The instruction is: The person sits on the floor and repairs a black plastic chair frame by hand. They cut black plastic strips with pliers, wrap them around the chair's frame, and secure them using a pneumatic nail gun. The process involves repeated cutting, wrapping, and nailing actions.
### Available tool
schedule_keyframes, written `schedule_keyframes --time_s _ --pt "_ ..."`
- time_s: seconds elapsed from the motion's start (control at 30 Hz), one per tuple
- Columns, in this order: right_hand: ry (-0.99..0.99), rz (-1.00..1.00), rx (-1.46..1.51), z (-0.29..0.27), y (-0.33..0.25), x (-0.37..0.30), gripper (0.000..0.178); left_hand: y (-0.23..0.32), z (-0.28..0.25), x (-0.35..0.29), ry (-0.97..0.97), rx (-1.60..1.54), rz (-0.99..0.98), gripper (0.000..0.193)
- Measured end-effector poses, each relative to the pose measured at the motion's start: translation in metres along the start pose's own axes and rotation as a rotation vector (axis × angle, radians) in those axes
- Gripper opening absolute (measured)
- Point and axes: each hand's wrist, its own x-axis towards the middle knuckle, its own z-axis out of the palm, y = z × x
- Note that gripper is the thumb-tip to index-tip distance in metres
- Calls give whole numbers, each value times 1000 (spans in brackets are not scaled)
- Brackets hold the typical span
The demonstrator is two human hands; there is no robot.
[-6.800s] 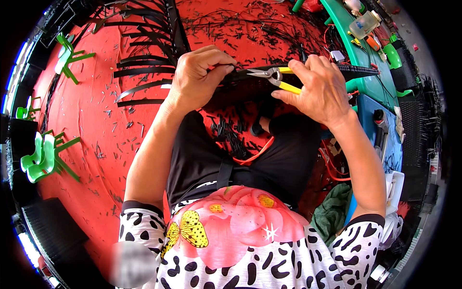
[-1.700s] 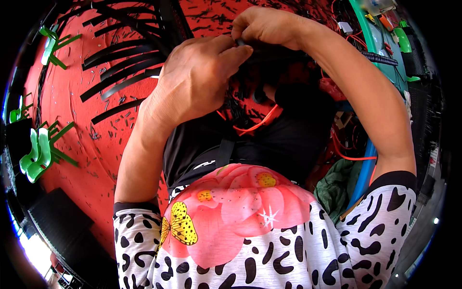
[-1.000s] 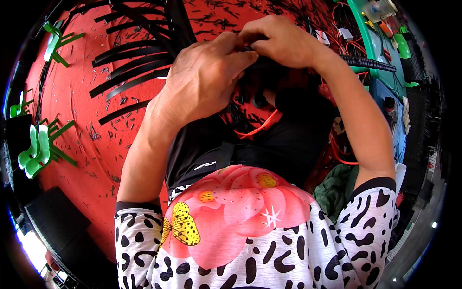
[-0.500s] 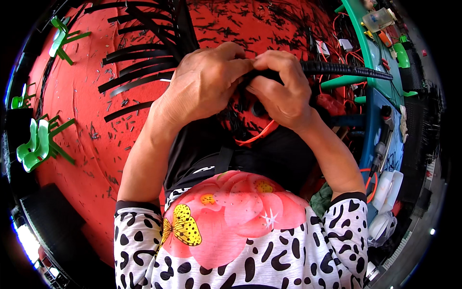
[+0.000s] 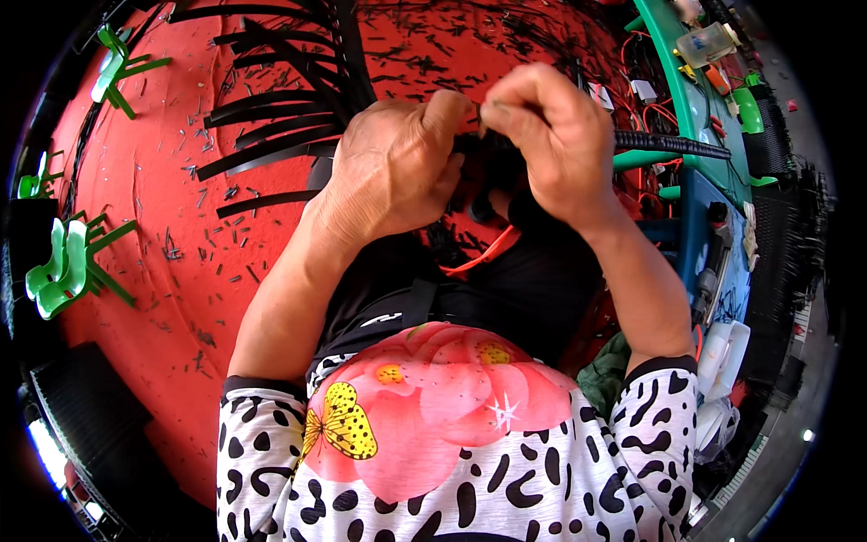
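My left hand (image 5: 388, 172) is closed, knuckles up, around the gathered end of the black flat strips (image 5: 284, 104). Those strips fan out beyond it to the upper left. Close by, my right hand (image 5: 555, 149) is raised with thumb and forefinger pinched together; whatever they hold is too small or dark to make out. A black, tightly wrapped rod (image 5: 673, 144) shows behind my right hand and runs out to the right. Between the hands, the black work over my lap is partly hidden by my fingers.
Short black offcuts lie scattered over the red floor covering (image 5: 181, 298). Green chairs (image 5: 68, 266) stand at the left. At the right are a green table (image 5: 664, 36), a blue table (image 5: 700, 217) with a dark tool (image 5: 713, 271), a clear jar (image 5: 709, 43) and red cords.
My right hand has lifted up and right, away from my left hand, its fingers still pinched. My left hand and the black strips have shifted slightly right.
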Motion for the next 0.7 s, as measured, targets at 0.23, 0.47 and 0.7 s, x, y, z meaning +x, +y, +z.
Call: schedule_keyframes --time_s 0.23,0.47,0.7 --pt "-289 204 -21 5 31 53 14 -3 5 6 146 -58 -161 52" --pt "-580 317 24 14 64 72 12 -10 1 14 159 61 85 32" --pt "-752 437 35 26 80 70 15 -3 -2 13 67 52 49 29"
